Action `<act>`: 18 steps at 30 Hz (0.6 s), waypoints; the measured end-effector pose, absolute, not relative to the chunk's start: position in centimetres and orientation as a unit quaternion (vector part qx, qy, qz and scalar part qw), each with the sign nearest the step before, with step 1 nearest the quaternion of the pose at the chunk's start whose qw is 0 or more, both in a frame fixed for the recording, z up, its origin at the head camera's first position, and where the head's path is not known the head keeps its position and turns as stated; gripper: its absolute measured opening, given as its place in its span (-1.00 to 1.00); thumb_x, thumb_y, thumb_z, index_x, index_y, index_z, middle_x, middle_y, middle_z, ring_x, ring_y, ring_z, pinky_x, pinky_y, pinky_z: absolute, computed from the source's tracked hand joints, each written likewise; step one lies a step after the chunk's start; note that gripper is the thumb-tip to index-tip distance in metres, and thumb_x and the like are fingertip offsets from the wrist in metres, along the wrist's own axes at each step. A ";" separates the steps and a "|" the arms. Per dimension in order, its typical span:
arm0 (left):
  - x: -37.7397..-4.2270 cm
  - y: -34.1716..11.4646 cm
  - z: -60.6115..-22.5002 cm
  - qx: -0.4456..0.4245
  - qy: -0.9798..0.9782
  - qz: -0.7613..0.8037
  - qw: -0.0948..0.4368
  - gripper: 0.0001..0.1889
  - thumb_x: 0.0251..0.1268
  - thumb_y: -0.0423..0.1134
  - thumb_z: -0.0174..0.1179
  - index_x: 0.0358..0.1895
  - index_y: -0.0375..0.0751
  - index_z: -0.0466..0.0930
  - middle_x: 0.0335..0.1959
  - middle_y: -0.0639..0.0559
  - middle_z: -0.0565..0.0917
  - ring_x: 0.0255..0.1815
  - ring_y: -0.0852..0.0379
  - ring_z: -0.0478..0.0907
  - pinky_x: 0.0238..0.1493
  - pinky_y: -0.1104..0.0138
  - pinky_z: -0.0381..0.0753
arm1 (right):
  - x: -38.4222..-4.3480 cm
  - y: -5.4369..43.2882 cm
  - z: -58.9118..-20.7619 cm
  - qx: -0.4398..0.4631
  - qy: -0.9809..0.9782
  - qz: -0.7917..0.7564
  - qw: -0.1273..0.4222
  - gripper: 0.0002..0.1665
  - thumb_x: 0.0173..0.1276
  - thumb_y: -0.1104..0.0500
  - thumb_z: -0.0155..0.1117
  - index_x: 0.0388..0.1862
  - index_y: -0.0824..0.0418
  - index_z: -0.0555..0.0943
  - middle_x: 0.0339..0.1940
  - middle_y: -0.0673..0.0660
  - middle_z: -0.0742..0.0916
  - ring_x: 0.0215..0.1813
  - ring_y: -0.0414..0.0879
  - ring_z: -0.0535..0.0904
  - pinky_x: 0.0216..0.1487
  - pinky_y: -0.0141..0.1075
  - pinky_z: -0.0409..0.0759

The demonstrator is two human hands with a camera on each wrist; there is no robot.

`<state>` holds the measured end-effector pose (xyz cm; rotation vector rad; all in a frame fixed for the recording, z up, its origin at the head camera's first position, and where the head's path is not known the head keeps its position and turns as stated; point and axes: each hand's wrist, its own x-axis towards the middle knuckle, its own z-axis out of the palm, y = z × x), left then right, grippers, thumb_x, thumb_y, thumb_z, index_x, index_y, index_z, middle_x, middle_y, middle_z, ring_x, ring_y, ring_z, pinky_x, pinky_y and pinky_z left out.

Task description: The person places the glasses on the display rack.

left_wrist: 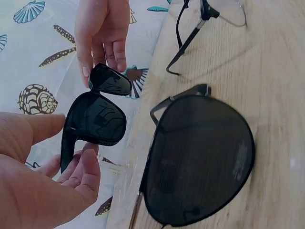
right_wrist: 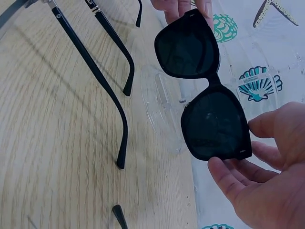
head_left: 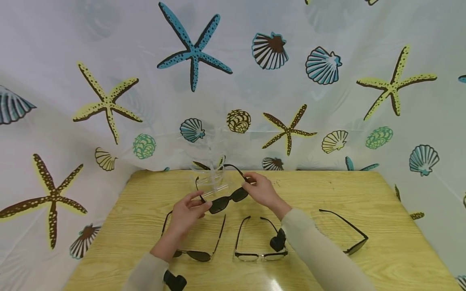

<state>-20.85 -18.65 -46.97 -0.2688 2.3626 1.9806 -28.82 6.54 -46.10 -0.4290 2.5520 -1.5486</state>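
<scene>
2-handed hold on a pair of glossy black, thick-framed sunglasses with dark lenses [head_left: 234, 196], raised just on the near side of a clear plastic tiered stand [head_left: 213, 178]. Pinched near the hinge on the stand's left by the thumb and fingers of the left hand [head_left: 185, 214], and at the opposite corner, on the stand's right, by the thumb and fingers of the right hand [head_left: 263, 190]. Held by the 2 outer ends probably to leave the lenses untouched and both arms spread; tilted, right end higher, with arms pointing toward the stand. Impossible to tell whether touching it. Laid out nearer than the stand and spaced apart, likely to prevent tangling, with arms unfolded where visible: to its near left, thin-rimmed sunglasses with rounded dark lenses [head_left: 199, 256]; to its near right, black-browed glasses with clear lenses [head_left: 261, 256]; farther right, black-framed glasses with dark lenses [head_left: 356, 244], partly hidden behind the pale right sleeve [head_left: 320, 246]. Close behind the stand, the far edge of a light-grained wooden table [head_left: 302, 194], then a white sheet printed with starfish and shells [head_left: 233, 89], so seemingly little room for moving beyond. More width of wood to the stand's right than to its left; tighter on the near left, with the left forearm [head_left: 164, 247] passing over the thin-rimmed sunglasses.
</scene>
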 end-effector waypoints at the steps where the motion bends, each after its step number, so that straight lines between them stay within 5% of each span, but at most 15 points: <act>1: -21.0 -18.8 -47.0 -0.086 0.767 0.636 0.023 -0.39 0.44 -0.25 0.40 0.51 -0.11 0.47 0.19 -0.24 0.67 -0.04 0.19 0.72 0.10 0.14 0.75 | -28.9 6.4 -46.1 -0.142 0.844 -0.513 0.063 -0.44 0.66 0.10 0.15 0.54 0.22 0.47 0.41 0.37 0.62 0.36 0.29 0.61 0.23 0.11 0.68; 10: -22.3 -19.7 -47.7 -0.091 0.777 0.623 0.023 -0.34 0.42 -0.24 0.41 0.54 -0.08 0.43 0.29 -0.29 0.60 -0.13 0.21 0.71 -0.01 0.16 0.71 | -29.5 5.4 -46.3 -0.148 0.847 -0.505 0.074 -0.35 0.64 0.07 0.19 0.60 0.23 0.39 0.48 0.38 0.55 0.37 0.30 0.59 0.21 0.11 0.68; 18: -23.1 -20.1 -47.9 -0.091 0.789 0.608 0.009 -0.34 0.44 -0.22 0.40 0.55 -0.12 0.41 0.31 -0.34 0.59 -0.07 0.02 0.76 -0.05 0.16 0.72 | -29.9 4.5 -46.2 -0.139 0.847 -0.506 0.086 -0.29 0.61 0.08 0.21 0.66 0.16 0.32 0.59 0.37 0.43 0.39 0.26 0.58 0.18 0.10 0.68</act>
